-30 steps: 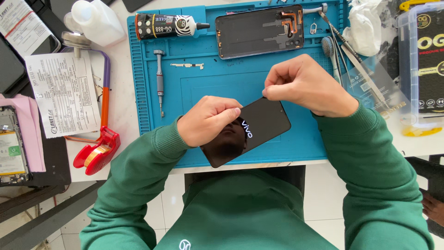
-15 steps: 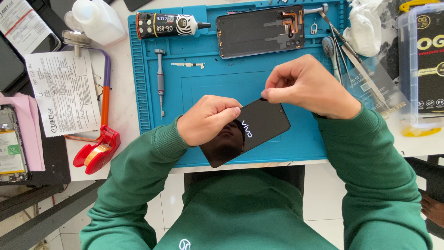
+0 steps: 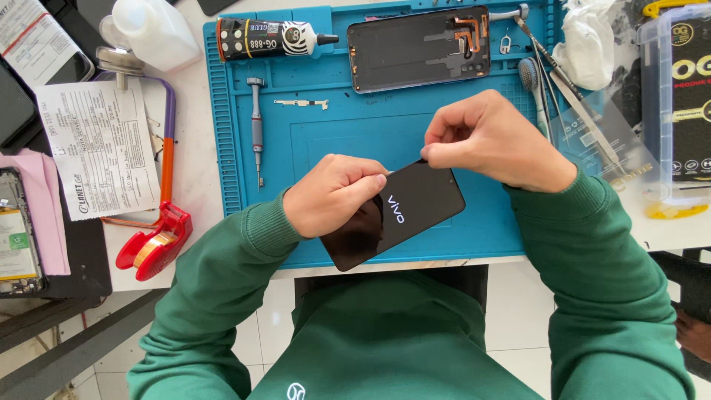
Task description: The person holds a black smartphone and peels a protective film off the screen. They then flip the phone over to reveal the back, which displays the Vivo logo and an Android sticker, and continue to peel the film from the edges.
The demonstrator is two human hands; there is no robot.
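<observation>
A glossy black phone back cover (image 3: 415, 211) is held tilted over the near edge of the blue work mat (image 3: 474, 237). My left hand (image 3: 333, 194) grips its left part, thumb on the shiny face. My right hand (image 3: 492, 141) pinches the cover's top corner between thumb and fingers; whatever sits between those fingertips is hidden. Both sleeves are green.
On the mat's far side lie an opened phone body (image 3: 418, 48), a black glue tube (image 3: 270, 37), a small screwdriver (image 3: 256, 126), a thin metal part (image 3: 302, 104) and tweezers (image 3: 574, 89). A red tape dispenser (image 3: 154, 241), printed paper (image 3: 96, 144), white bottle (image 3: 152, 30) and another opened phone (image 3: 16, 233) sit left. A clear box (image 3: 678, 111) stands right.
Hardly anything differs: both hands stay on the black cover, and the right hand's fingers at its top corner have shifted only very slightly.
</observation>
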